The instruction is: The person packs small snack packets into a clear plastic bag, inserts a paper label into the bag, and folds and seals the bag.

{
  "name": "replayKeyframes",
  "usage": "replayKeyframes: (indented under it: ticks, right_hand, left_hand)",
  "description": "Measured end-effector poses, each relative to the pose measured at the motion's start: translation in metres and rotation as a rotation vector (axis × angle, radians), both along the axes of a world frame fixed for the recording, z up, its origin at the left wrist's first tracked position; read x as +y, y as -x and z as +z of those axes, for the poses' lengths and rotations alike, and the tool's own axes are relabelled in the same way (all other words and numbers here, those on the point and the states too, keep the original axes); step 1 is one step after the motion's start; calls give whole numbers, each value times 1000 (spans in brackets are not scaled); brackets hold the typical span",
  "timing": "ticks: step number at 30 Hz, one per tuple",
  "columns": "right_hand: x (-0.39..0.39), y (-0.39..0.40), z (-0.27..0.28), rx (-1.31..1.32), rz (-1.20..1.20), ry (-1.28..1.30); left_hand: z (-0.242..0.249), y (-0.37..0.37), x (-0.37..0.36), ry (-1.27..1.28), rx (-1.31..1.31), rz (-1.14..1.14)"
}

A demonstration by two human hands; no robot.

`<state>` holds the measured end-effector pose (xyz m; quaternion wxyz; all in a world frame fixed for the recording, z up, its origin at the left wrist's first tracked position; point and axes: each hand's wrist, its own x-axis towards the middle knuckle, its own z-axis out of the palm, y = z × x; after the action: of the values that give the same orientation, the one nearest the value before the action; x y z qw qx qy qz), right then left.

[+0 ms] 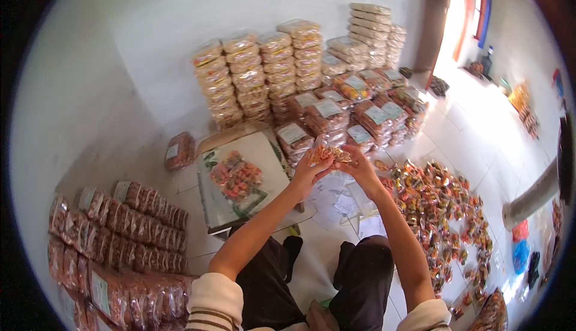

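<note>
Out in front of my knees, my left hand [311,171] and my right hand [358,166] are close together, fingers closed on a small bunch of clear-wrapped snack packets [327,155]. The contents look orange-brown; their exact kind is too small to make out. To the left of my hands, a low table [273,175] with a pale top bears a flat group of similar orange-red packets [236,175]. White paper labels [345,204] lie scattered on the floor below my hands.
Many small colourful packets [435,211] cover the floor at right. Labelled bags [327,112] are stacked ahead, with tall columns of pale packs [246,73] against the wall. Rows of brown bags [126,229] stand at left. A grey post [531,196] juts in from the right.
</note>
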<state>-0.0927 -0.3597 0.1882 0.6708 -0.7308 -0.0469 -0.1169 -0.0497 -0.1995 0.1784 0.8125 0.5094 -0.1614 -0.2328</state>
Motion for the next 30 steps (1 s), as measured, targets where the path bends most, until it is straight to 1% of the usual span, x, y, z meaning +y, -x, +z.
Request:
replayKeyframes:
  ticks: [2, 3, 4, 6, 7, 8, 10, 11, 13, 14, 16, 17, 18, 19, 20, 22, 23, 24, 25, 26, 27, 28, 29, 30]
  right_hand:
    - [24, -11, -4, 155, 165, -103]
    - [35, -16, -9, 75, 127, -51]
    - [42, -19, -13, 93, 150, -52]
    - [51, -27, -18, -3, 2, 260]
    - [57, -28, -17, 25, -63, 188]
    - [63, -29, -16, 28, -40, 197]
    - [75, -24, -14, 236, -164, -23]
    - [82, -25, -25, 243, -150, -20]
    - [101, -29, -69, 268, -55, -513]
    - [112, -29, -91, 280, -6, -759]
    - [149, -11, -132, 443, -154, -896]
    - [159, -3, -173, 554, -200, -995]
    - [169, 5, -208, 670, -253, -1093]
    - [176, 15, -218, 688, -245, -1089]
    - [182, 26, -226, 734, -274, -1042]
    - [188, 33, -222, 785, -307, -984]
    - [190, 36, -214, 757, -318, -910]
    - [190, 38, -208, 727, -330, -839]
    - [190, 39, -207, 732, -336, -836]
    - [190, 39, -206, 722, -267, -791]
    - [191, 39, -204, 709, -195, -745]
    - [196, 38, -194, 713, -189, -744]
    - [201, 37, -184, 731, -165, -820]
    - [205, 35, -177, 751, -142, -894]
  left_hand:
    - [-2, 4, 22, 39, 90, 204]
    - [-7, 3, 31, 27, 41, 237]
    - [-12, 0, 42, 25, 58, 260]
    - [-21, -8, 65, -211, -60, 314]
    - [-35, -14, 80, -219, -101, 398]
    - [-48, -20, 97, -213, -91, 420]
    - [-88, -36, 134, -551, -510, 652]
    - [-106, -38, 149, -558, -500, 664]
    - [-137, -30, 174, -1142, -583, 839]
    - [-137, -17, 178, -1152, -570, 849]
    - [-125, 15, 178, -1383, -733, 708]
    - [-126, 26, 176, -1395, -718, 723]
    - [-131, 37, 172, -1490, -798, 623]
    - [-137, 42, 170, -1579, -876, 511]
    - [-145, 43, 171, -1587, -855, 508]
    - [-161, 40, 170, -1748, -1160, 494]
    - [-165, 38, 171, -1746, -1149, 488]
    - [-166, 32, 171, -1701, -1136, 547]
    - [-166, 27, 172, -1656, -1126, 605]
    - [-166, 23, 172, -1654, -1121, 600]
    - [-163, 19, 171, -1592, -1074, 622]
    - [-158, 15, 172, -1533, -1026, 647]
    - [-154, 14, 174, -1541, -1020, 650]
    - [-150, 14, 175, -1453, -962, 649]
